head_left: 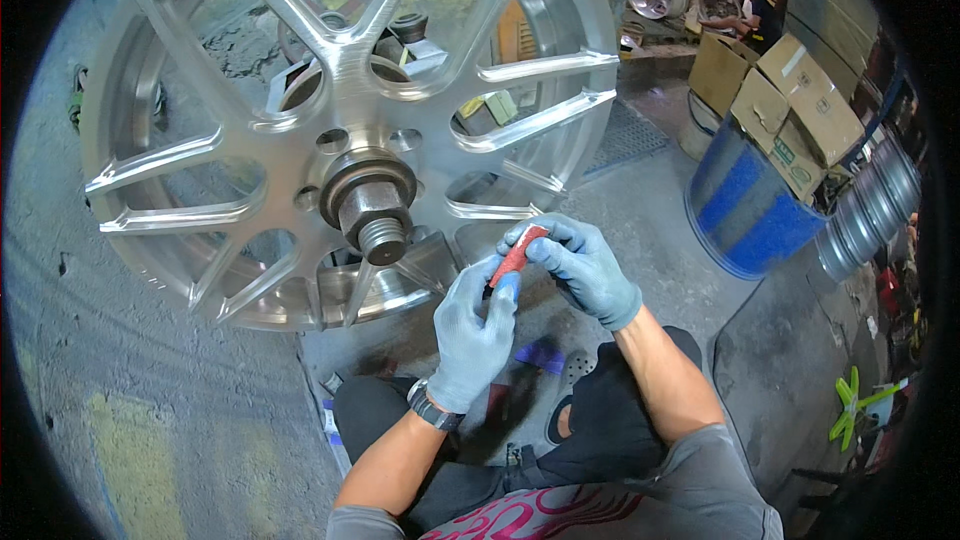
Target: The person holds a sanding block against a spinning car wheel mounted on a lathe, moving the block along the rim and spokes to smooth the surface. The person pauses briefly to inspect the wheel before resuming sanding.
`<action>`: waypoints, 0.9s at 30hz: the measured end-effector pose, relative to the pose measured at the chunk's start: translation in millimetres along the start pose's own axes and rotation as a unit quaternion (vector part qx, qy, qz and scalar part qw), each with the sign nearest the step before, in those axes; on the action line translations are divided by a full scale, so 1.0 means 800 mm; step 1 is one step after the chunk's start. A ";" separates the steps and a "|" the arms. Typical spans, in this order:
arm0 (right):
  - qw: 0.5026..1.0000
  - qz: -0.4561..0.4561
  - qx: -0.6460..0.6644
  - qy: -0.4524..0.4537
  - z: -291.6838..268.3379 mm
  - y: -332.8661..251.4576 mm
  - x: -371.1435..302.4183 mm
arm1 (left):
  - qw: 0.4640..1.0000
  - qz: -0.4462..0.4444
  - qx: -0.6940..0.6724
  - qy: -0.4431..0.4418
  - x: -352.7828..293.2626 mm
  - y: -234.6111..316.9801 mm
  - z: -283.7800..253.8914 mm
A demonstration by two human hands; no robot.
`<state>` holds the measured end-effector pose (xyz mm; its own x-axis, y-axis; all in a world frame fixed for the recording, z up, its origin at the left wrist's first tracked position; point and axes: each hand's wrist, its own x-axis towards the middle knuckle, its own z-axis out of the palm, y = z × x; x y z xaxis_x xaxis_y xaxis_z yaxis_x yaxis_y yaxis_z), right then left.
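On gritty concrete floor (150, 390) | workshop, cardboard boxes (790, 100) | both hands' fingers (505, 290) pinching red sandpaper roll (517, 255)

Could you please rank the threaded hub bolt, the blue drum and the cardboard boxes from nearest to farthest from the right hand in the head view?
From the right hand:
1. Threaded hub bolt, to its left at the wheel's centre.
2. Blue drum, to its right.
3. Cardboard boxes, up right, beyond the drum.

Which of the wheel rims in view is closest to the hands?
The big silver multi-spoke wheel mounted on the threaded spindle, directly before both hands; the other rims sit far back by the wall.
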<state>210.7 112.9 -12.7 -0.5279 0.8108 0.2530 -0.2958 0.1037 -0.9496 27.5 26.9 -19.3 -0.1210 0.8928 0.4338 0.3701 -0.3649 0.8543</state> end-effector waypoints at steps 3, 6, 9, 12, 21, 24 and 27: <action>0.997 -0.010 -0.067 -0.027 -0.004 -0.007 -0.002 | 0.997 0.064 0.022 0.023 0.004 -0.001 0.003; 0.992 -0.023 -0.114 -0.054 0.002 -0.014 -0.002 | 0.998 0.047 0.025 -0.016 0.002 -0.007 -0.004; 0.976 -0.001 -0.215 -0.036 -0.030 -0.050 -0.007 | 0.997 -0.020 0.018 -0.069 -0.005 -0.001 -0.011; 0.979 -0.116 -0.104 0.134 -0.076 -0.056 0.004 | 0.997 -0.044 0.018 -0.067 -0.013 -0.010 -0.020; 0.953 -0.036 0.107 0.280 -0.219 0.015 0.117 | 0.995 -0.056 0.070 -0.052 -0.026 -0.015 -0.040; 0.955 -0.024 0.025 0.294 -0.201 0.071 0.168 | 0.994 -0.039 0.100 -0.038 -0.032 -0.015 -0.049; 0.941 -0.191 -0.147 0.238 -0.277 0.144 0.204 | 0.994 -0.055 0.061 -0.067 -0.029 -0.020 -0.029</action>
<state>266.9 385.1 -122.2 0.0094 0.8407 0.5414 -0.1221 0.5384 -0.8338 3.3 6.1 -36.6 -0.0463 0.9556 0.2909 0.4711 -0.2359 0.8499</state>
